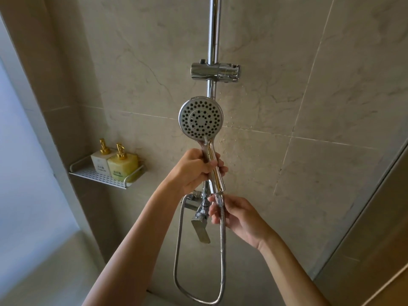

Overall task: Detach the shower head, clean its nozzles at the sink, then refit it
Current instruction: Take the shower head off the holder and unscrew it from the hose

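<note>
Beige marble-look tiles (276, 62) with pale grout lines cover the shower wall, speckled with water drops just right of a vertical chrome rail (213, 29). A chrome holder bracket (216, 71) sits on the rail, standing empty above the shower head. On the left wall a white perforated shelf (103, 177) carries two square pump bottles (122, 166) with gold tops, one whitish, one yellow. Low on the far wall a chrome mixer tap (199, 214) has its flat lever pointing down. The shower head (200, 117) is held upright in front of the rail, its nozzle face turned toward the camera. The left hand (194, 171) has its fingers (221, 164) curled tight around the chrome handle. The right hand (237, 214) pinches the hose nut (217, 200) at the handle's lower end between thumb and narrow fingertips; whether the nut is loosened cannot be told. The metal hose (178, 250) hangs in a long loop below, running back up to the tap.
</note>
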Demonstrator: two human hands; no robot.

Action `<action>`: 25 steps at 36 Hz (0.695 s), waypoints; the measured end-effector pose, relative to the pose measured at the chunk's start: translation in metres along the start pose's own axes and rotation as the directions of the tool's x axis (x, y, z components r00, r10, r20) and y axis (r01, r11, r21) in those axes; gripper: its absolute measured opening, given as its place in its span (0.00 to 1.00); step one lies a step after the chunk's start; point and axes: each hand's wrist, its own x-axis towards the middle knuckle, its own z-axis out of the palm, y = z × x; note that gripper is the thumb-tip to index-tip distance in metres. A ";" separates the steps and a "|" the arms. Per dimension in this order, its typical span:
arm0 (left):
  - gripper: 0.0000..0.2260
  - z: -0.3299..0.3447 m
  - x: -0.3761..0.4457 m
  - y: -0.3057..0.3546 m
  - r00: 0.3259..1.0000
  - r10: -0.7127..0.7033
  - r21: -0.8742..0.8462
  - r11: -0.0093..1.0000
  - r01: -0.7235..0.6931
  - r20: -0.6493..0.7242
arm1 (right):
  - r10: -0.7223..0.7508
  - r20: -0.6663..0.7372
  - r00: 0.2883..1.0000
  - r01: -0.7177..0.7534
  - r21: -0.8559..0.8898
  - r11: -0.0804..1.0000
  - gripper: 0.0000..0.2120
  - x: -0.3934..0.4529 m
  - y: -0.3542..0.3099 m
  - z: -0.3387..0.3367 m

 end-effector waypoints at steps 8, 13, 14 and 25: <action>0.08 0.000 -0.001 -0.003 1.000 0.004 -0.004 1.000 -0.004 -0.030 | -0.150 -0.222 0.963 0.105 -0.203 0.973 0.05 0.001 0.001 0.011; 0.08 0.001 0.000 -0.005 0.998 0.017 0.015 1.000 -0.016 -0.065 | -0.311 -0.380 0.871 0.130 -0.433 0.892 0.08 0.000 0.007 0.025; 0.08 0.002 0.000 -0.006 0.997 0.020 0.019 1.000 -0.019 -0.072 | -0.355 -0.404 0.843 0.132 -0.485 0.865 0.09 0.000 0.009 0.027; 0.08 0.000 -0.002 -0.004 0.998 0.033 -0.029 0.999 -0.035 -0.053 | -0.132 -0.186 0.974 0.123 -0.061 0.991 0.09 -0.008 0.000 0.011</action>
